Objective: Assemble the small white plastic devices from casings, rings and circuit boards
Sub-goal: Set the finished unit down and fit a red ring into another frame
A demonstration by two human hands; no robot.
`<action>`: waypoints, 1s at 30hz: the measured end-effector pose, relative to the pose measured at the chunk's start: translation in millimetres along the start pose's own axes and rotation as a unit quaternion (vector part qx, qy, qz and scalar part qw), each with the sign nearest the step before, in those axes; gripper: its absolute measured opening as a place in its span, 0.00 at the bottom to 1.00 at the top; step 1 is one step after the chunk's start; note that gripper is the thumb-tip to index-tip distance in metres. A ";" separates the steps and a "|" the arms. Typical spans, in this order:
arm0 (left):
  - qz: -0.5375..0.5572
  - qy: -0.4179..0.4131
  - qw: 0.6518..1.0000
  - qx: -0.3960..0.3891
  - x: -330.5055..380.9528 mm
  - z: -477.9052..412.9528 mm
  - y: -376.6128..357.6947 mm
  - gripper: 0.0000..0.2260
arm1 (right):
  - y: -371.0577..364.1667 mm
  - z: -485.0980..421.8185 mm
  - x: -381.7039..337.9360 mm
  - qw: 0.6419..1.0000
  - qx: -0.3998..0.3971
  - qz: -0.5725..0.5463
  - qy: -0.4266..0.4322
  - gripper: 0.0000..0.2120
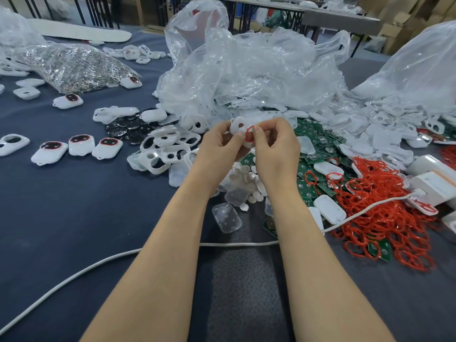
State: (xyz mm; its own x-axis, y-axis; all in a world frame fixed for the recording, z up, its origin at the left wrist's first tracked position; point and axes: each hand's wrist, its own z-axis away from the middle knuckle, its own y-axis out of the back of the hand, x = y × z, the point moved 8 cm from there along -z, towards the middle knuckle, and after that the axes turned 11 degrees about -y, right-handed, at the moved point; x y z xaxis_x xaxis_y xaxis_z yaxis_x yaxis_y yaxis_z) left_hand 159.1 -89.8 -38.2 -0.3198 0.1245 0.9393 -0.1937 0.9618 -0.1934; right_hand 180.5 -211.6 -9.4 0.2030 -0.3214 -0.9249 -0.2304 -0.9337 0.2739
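Fitting a ring [248, 135] into a casing [238, 126] above the surface [74, 206]: left grip [219, 144] grasps the casing, right grip [274, 144] pinches the ring. Few devices [81, 145] look finished (at left); many boards [318, 146] are left.

The left hand [218, 144] and right hand [274, 144] are meeting above the middle of the worktop [74, 206], the left one pinching a casing [238, 125] and the right one a ring [249, 134] lying against it. A pile of casings [167, 149] is lying at nine o'clock of the hands, and a row of assembled devices [81, 146] is sitting farther out the same way. Crumpled bags [246, 75] are heaping up at twelve, behind the hands. Circuit boards [313, 144] are spreading out at three. A heap of rings [385, 218] is lying at four, with boxes [434, 178] sitting just beyond it. A cable [98, 265] is running across the worktop at six, beneath the forearms.
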 end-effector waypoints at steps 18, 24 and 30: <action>-0.040 -0.005 0.999 -0.019 2.2 -1.5 4.5 0.12 | -10.2 -9.8 21.9 0.980 -0.157 -0.063 -0.110 0.06; -0.035 -0.001 0.999 -0.036 3.6 -1.1 4.5 0.14 | -14.6 -9.4 28.4 0.959 -0.202 -0.134 -0.149 0.07; -0.006 -0.007 1.000 -0.009 2.1 -1.0 4.9 0.14 | -17.6 -10.3 30.6 0.962 -0.130 -0.167 -0.172 0.08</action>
State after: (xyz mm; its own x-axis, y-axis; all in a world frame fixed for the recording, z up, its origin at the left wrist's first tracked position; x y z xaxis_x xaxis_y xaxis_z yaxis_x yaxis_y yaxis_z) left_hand 158.3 -84.6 -36.9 -0.3312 0.1093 0.9372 -0.1813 0.9674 -0.1769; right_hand 200.6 -206.6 -39.8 -0.1122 0.0325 -0.9932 0.0490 -0.9981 -0.0382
